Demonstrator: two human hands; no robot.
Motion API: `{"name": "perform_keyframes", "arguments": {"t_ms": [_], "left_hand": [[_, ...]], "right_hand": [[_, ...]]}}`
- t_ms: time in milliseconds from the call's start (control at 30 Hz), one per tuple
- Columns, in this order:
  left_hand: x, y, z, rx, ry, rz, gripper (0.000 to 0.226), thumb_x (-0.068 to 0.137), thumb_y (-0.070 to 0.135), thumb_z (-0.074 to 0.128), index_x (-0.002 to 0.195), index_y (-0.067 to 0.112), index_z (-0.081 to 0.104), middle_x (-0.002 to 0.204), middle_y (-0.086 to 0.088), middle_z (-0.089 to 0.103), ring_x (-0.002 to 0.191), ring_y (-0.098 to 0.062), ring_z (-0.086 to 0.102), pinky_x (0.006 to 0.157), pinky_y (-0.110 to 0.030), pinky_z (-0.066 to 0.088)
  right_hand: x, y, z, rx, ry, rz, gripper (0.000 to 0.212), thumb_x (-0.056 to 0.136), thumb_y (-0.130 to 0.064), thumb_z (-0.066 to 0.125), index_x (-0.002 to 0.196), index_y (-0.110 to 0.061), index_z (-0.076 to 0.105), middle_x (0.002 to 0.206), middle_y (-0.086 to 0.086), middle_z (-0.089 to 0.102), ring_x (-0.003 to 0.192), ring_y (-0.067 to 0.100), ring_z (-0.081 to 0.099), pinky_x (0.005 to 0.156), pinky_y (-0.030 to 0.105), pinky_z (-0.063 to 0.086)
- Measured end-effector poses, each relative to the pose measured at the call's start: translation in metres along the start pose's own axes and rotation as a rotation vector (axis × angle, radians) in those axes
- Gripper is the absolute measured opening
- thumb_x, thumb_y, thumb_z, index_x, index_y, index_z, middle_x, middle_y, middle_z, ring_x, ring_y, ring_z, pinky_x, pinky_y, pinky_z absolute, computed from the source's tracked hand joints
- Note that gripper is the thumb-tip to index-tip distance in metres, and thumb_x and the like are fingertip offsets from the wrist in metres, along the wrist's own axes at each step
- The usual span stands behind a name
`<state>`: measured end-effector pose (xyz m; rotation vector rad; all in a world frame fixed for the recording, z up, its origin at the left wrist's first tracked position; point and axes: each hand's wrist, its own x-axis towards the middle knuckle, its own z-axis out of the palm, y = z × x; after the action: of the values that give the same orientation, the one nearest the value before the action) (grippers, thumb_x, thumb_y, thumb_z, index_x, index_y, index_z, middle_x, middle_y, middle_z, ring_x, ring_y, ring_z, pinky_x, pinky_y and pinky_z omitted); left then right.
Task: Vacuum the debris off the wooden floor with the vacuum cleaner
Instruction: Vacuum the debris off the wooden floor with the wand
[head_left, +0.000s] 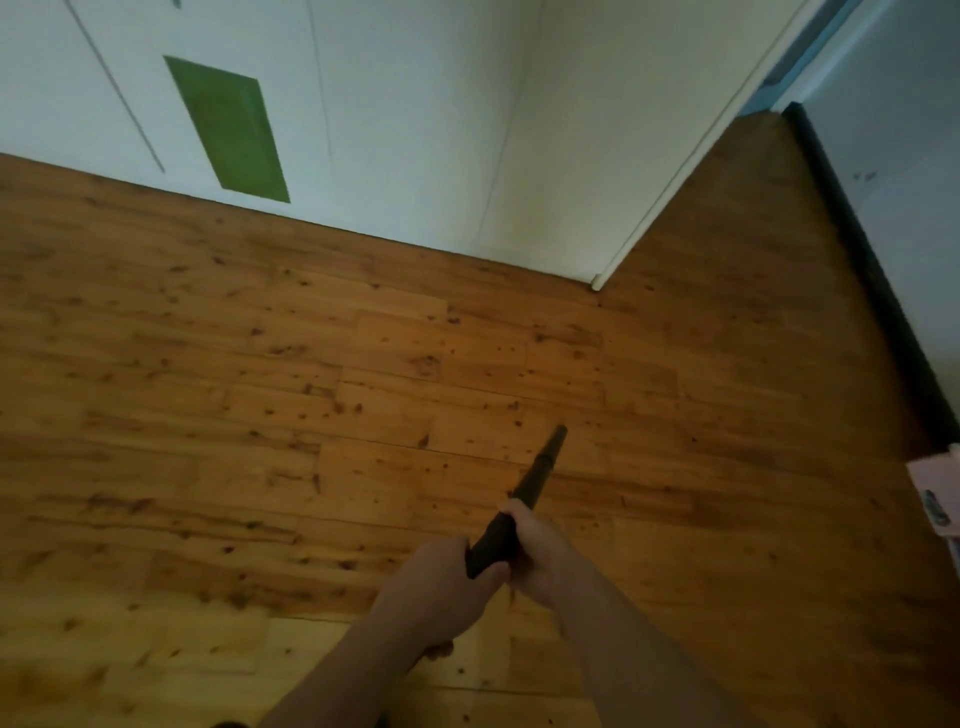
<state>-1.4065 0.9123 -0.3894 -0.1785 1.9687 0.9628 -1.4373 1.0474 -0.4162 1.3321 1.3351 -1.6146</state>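
Wand (537, 475) inside left hand (441, 587), right hand (540, 551)

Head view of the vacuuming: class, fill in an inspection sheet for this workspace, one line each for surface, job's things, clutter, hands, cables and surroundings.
Surface: wooden floor, knotty planks; debris cannot be told apart from the dark knots.
Job's things: black wand pointing forward and down; whether its tip touches the floor is unclear; the vacuum's body is out of view.
Clutter: pink item at the right edge, cut off.
Hands: left hand and right hand both grip the wand's near end.
Cables: nothing seen.
Surroundings: white wall with a green panel; dark skirting on the right.
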Motion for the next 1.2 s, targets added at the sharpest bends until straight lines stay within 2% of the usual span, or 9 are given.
{"name": "perform_keyframes", "arguments": {"t_ms": [100, 267, 367, 500, 667, 767, 900, 1000, 1200], "left_hand": [[0.005, -0.020, -0.033, -0.099, 0.032, -0.015, 0.029, 0.091, 0.055, 0.055, 0.092, 0.026, 0.050, 0.078, -0.001, 0.064, 0.043, -0.010, 0.057, 0.043, -0.024, 0.051], [0.006, -0.052, -0.074, -0.202, 0.104, -0.028, 0.026, 0.094, 0.055, 0.053, 0.095, 0.029, 0.047, 0.077, -0.003, 0.065, 0.041, -0.010, 0.058, 0.041, -0.025, 0.050], [0.004, -0.068, -0.092, -0.238, 0.117, -0.059, 0.024, 0.094, 0.056, 0.050, 0.090, 0.033, 0.044, 0.074, -0.001, 0.064, 0.038, -0.007, 0.057, 0.040, -0.021, 0.047], [-0.001, -0.089, -0.115, -0.345, 0.142, -0.106, 0.026, 0.094, 0.054, 0.051, 0.091, 0.029, 0.045, 0.071, -0.002, 0.063, 0.038, -0.008, 0.055, 0.040, -0.021, 0.047], [-0.006, -0.110, -0.143, -0.435, 0.205, -0.167, 0.026, 0.094, 0.054, 0.050, 0.094, 0.028, 0.046, 0.072, -0.002, 0.062, 0.040, -0.009, 0.055, 0.043, -0.020, 0.048], [-0.014, -0.119, -0.159, -0.454, 0.254, -0.204, 0.026, 0.095, 0.052, 0.050, 0.092, 0.026, 0.046, 0.073, -0.001, 0.062, 0.040, -0.009, 0.055, 0.042, -0.020, 0.048], [-0.032, -0.130, -0.180, -0.565, 0.248, -0.263, 0.024, 0.097, 0.046, 0.051, 0.093, 0.023, 0.046, 0.079, -0.003, 0.064, 0.043, -0.011, 0.059, 0.047, -0.023, 0.052], [-0.047, -0.140, -0.196, -0.640, 0.286, -0.272, 0.022, 0.099, 0.041, 0.051, 0.096, 0.020, 0.048, 0.074, -0.003, 0.061, 0.047, -0.013, 0.059, 0.050, -0.024, 0.053], [-0.071, -0.153, -0.204, -0.677, 0.398, -0.326, 0.026, 0.098, 0.039, 0.050, 0.093, 0.014, 0.046, 0.076, -0.005, 0.055, 0.044, -0.013, 0.054, 0.042, -0.021, 0.047]], "right_hand": [[0.004, -0.016, 0.047, -0.093, -0.029, -0.020, 0.029, 0.097, -0.029, 0.059, 0.113, -0.004, 0.055, 0.095, 0.013, 0.058, 0.081, 0.029, 0.059, 0.059, 0.038, 0.051], [0.012, -0.027, 0.108, -0.202, -0.104, -0.010, 0.028, 0.097, -0.030, 0.058, 0.110, -0.005, 0.055, 0.099, 0.012, 0.056, 0.087, 0.028, 0.057, 0.072, 0.040, 0.052], [0.015, -0.027, 0.137, -0.269, -0.095, -0.019, 0.029, 0.096, -0.031, 0.061, 0.111, -0.007, 0.057, 0.100, 0.012, 0.060, 0.086, 0.027, 0.061, 0.065, 0.037, 0.053], [0.020, -0.026, 0.177, -0.368, -0.111, -0.024, 0.027, 0.095, -0.030, 0.062, 0.113, -0.010, 0.056, 0.101, 0.011, 0.061, 0.084, 0.026, 0.063, 0.058, 0.034, 0.054], [0.023, -0.029, 0.228, -0.439, -0.121, -0.048, 0.019, 0.095, -0.027, 0.063, 0.106, -0.012, 0.057, 0.105, 0.013, 0.065, 0.091, 0.029, 0.066, 0.066, 0.040, 0.058], [0.021, -0.029, 0.254, -0.485, -0.136, -0.025, 0.021, 0.095, -0.028, 0.063, 0.104, -0.010, 0.059, 0.099, 0.013, 0.065, 0.086, 0.027, 0.067, 0.069, 0.039, 0.059], [0.014, -0.022, 0.286, -0.566, -0.211, -0.010, 0.019, 0.096, -0.028, 0.061, 0.101, -0.010, 0.058, 0.089, 0.011, 0.061, 0.073, 0.026, 0.063, 0.055, 0.033, 0.054], [0.010, -0.016, 0.311, -0.625, -0.262, -0.014, 0.017, 0.095, -0.027, 0.062, 0.103, -0.012, 0.058, 0.086, 0.010, 0.059, 0.068, 0.025, 0.061, 0.049, 0.029, 0.052], [0.001, -0.002, 0.342, -0.713, -0.327, 0.007, 0.022, 0.094, -0.027, 0.063, 0.104, -0.008, 0.059, 0.088, 0.011, 0.061, 0.072, 0.024, 0.063, 0.056, 0.031, 0.055]]}}
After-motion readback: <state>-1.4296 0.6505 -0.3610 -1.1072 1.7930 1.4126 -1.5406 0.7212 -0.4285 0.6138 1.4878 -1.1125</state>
